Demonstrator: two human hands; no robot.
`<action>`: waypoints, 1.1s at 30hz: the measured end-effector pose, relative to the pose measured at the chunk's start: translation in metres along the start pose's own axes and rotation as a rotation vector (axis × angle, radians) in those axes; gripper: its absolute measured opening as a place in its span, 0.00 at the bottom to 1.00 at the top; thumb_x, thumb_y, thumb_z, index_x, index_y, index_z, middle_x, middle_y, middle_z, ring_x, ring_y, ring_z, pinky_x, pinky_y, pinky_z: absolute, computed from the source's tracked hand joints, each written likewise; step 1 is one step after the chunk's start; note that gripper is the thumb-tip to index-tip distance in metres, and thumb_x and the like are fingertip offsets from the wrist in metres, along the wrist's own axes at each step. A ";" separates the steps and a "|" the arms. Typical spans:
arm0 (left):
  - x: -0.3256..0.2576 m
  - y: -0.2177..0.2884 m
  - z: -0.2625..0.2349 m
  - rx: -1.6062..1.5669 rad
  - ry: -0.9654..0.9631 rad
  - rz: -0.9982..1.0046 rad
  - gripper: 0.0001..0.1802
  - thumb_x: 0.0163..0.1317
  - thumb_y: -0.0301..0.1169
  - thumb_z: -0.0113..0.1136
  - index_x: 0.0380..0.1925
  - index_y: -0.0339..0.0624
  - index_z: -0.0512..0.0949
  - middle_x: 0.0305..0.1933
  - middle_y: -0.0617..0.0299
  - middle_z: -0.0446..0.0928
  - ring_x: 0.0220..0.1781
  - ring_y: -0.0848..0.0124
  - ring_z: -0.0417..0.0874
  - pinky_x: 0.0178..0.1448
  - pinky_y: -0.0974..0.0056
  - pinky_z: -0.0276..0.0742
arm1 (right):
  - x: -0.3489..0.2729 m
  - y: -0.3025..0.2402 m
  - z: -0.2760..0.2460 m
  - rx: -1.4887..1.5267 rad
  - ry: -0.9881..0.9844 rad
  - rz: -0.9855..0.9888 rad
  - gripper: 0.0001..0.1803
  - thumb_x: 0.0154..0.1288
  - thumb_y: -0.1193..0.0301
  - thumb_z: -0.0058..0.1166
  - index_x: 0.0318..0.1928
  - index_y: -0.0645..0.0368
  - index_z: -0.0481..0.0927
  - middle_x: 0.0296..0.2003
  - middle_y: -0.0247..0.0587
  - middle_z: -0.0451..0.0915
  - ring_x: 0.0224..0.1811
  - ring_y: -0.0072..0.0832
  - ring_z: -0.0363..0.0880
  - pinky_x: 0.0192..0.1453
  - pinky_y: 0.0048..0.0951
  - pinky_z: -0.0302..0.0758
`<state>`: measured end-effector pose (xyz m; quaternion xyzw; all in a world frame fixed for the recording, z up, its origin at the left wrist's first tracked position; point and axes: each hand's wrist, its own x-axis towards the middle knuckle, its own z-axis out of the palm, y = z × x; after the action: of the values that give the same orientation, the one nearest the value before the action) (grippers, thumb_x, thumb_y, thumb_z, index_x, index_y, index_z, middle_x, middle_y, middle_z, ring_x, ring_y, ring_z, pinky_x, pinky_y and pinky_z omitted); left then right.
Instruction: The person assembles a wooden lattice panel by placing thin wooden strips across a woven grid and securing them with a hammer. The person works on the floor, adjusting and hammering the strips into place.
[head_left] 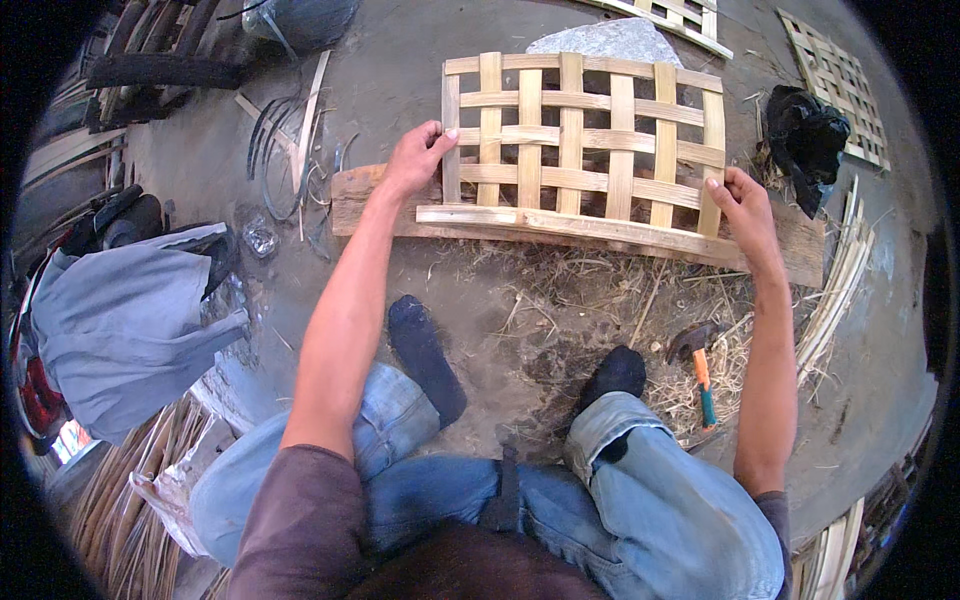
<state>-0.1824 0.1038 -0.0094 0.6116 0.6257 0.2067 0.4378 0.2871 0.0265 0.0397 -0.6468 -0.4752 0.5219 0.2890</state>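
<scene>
I can't see every fingertip of the left hand or the right hand; the lattice hides some. It also blocks my view of part of the plank and the lower part of a pale slab. My picture's top edge cuts off another lattice panel; its dark rim crops the sticks at lower left.

Woven lattice panel of pale, flat slats, rectangular, with open square gaps; longer rail along near edge, projecting past left side; positioned over brown plank.
</scene>
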 end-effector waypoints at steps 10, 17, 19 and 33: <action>0.003 -0.010 -0.001 -0.138 -0.042 -0.027 0.19 0.73 0.45 0.58 0.35 0.38 0.80 0.29 0.71 0.77 0.32 0.81 0.70 0.39 0.67 0.71 | -0.036 -0.079 0.010 -0.233 0.074 -0.064 0.14 0.69 0.71 0.61 0.48 0.69 0.79 0.37 0.41 0.85 0.38 0.18 0.80 0.44 0.27 0.77; 0.002 -0.006 0.000 -0.556 0.015 -0.069 0.18 0.72 0.46 0.59 0.39 0.41 0.81 0.35 0.71 0.79 0.39 0.81 0.72 0.44 0.69 0.71 | -0.063 -0.130 0.021 -0.316 0.163 -0.238 0.14 0.68 0.71 0.62 0.47 0.69 0.79 0.36 0.41 0.85 0.38 0.17 0.79 0.43 0.26 0.76; 0.001 -0.027 -0.017 -0.934 0.148 -0.186 0.18 0.73 0.47 0.58 0.41 0.42 0.82 0.38 0.70 0.81 0.41 0.80 0.74 0.49 0.68 0.71 | -0.066 -0.166 0.039 -0.291 0.134 -0.305 0.15 0.68 0.71 0.62 0.48 0.69 0.79 0.36 0.40 0.85 0.38 0.17 0.79 0.43 0.26 0.76; -0.048 0.135 -0.055 0.225 0.129 0.608 0.12 0.64 0.39 0.67 0.40 0.44 0.83 0.41 0.69 0.83 0.45 0.70 0.81 0.54 0.63 0.74 | -0.073 -0.047 -0.108 -0.182 0.131 -0.023 0.19 0.75 0.63 0.53 0.57 0.64 0.79 0.35 0.32 0.80 0.41 0.22 0.77 0.47 0.26 0.73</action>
<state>-0.1535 0.0960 0.1411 0.8005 0.4600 0.2956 0.2454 0.3746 -0.0096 0.1412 -0.6976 -0.5082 0.4297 0.2655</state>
